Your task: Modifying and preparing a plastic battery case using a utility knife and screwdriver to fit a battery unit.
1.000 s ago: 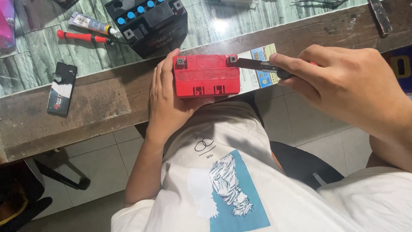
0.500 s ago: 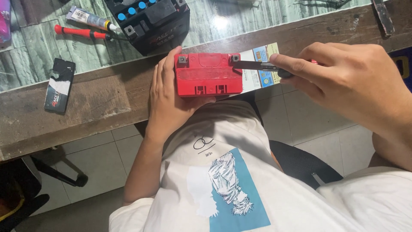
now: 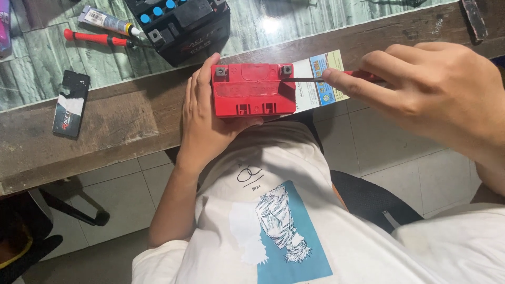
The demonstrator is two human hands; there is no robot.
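Observation:
A small red battery (image 3: 253, 89) rests against the wooden table edge (image 3: 115, 126), with a grey terminal at each top corner. My left hand (image 3: 202, 118) cups its left side and underside. My right hand (image 3: 426, 89) grips a red-handled screwdriver (image 3: 336, 77), whose dark shaft runs left to the battery's right terminal (image 3: 286, 70). A white box with coloured printing (image 3: 318, 81) lies under the battery's right end.
A black battery with blue caps (image 3: 181, 23) stands on the glass-topped table behind. A red screwdriver (image 3: 97, 38) and a tube (image 3: 108, 21) lie at the back left, a small black packet (image 3: 71, 102) on the wood. Tiled floor and a black chair seat (image 3: 373, 200) are below.
The view has shifted slightly. My right hand's screwdriver tip stays at the right terminal and my left hand keeps its hold on the battery.

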